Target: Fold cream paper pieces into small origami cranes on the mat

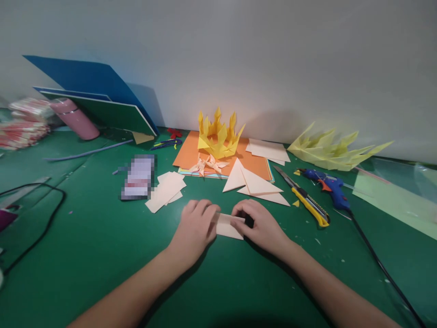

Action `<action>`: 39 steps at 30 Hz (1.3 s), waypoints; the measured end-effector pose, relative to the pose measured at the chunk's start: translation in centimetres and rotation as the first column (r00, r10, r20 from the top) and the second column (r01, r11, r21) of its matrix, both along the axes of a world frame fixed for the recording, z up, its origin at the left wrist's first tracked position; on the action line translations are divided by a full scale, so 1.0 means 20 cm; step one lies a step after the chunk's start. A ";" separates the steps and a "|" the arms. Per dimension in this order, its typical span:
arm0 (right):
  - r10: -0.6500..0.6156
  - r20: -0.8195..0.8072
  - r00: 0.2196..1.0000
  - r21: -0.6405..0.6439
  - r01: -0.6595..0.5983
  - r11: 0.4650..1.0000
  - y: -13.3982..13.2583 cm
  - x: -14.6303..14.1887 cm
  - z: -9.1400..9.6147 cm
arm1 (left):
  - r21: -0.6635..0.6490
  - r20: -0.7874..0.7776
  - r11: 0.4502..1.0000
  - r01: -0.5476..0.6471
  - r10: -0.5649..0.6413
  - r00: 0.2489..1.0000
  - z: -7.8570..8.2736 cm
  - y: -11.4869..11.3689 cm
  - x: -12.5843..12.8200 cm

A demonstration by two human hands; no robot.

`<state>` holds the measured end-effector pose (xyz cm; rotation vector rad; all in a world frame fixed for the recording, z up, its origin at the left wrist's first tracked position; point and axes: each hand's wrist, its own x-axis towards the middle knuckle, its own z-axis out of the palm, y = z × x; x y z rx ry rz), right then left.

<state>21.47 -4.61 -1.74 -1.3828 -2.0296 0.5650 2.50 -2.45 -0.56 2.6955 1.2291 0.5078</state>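
A small cream paper strip [229, 231], folded lengthwise, lies on the green table between my hands. My left hand [198, 225] covers its left end, with the fingers closed down on the paper. At the right end, my right hand [257, 223] pinches the paper's upper edge between thumb and curled fingers. Cream paper rectangles [165, 191] are spread beyond my left hand. Just past my right hand rest folded cream paper triangles [252, 180]. Small folded peach paper flowers [209, 165] sit on the orange paper stack [186, 152].
A yellow paper crown [220, 141] stands on the stack, with a pale yellow one [334, 148] to the right. Nearby lie a yellow utility knife [309, 205] and a corded blue glue gun [336, 193]. On the left are a phone [138, 177], a pink bottle [75, 119] and blue boards [85, 75].
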 end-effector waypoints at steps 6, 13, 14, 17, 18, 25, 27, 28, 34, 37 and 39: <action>0.002 -0.081 0.997 0.071 0.004 0.997 -0.01 -0.05 -0.01 | -0.139 0.100 0.990 -0.015 0.029 0.995 0.02 -0.01 0.00; 0.002 -0.213 0.977 0.139 0.028 0.990 -0.02 -0.07 0.02 | -0.328 0.345 0.938 0.112 0.009 0.938 0.03 -0.01 0.01; -0.012 -0.233 0.972 0.136 0.045 0.990 -0.02 -0.06 0.02 | -0.369 0.354 0.922 0.117 0.022 0.935 0.04 -0.01 0.01; -0.072 -0.288 0.955 0.103 0.106 0.989 -0.01 -0.04 0.01 | -0.451 0.317 0.888 0.084 0.072 0.946 0.06 -0.01 0.00; -0.092 -0.301 0.949 0.087 0.124 0.989 -0.01 -0.04 0.01 | -0.465 0.297 0.883 0.066 0.085 0.951 0.07 -0.01 0.00; -0.099 -0.282 0.954 0.125 0.139 0.982 0.00 -0.04 0.02 | -0.505 0.250 0.863 0.014 0.131 0.959 0.08 0.00 -0.02; -0.073 -0.248 0.966 0.172 0.118 0.978 -0.01 -0.06 0.03 | -0.484 0.270 0.875 0.008 0.141 0.952 0.08 -0.01 -0.01; -0.048 -0.226 0.973 0.192 0.092 0.977 -0.01 -0.07 0.03 | -0.472 0.285 0.882 0.008 0.144 0.948 0.07 -0.01 0.00; 0.018 -0.173 0.985 0.224 0.022 0.974 -0.04 -0.11 0.03 | -0.438 0.250 0.898 -0.045 0.169 0.953 0.07 -0.03 0.02; -0.025 -0.221 0.975 0.203 0.071 0.977 -0.03 -0.09 0.03 | -0.450 0.219 0.890 -0.078 0.195 0.956 0.08 -0.02 0.00; -0.099 -0.272 0.957 0.187 0.153 0.970 -0.02 -0.07 0.03 | -0.470 0.190 0.876 -0.106 0.218 0.957 0.09 0.00 -0.01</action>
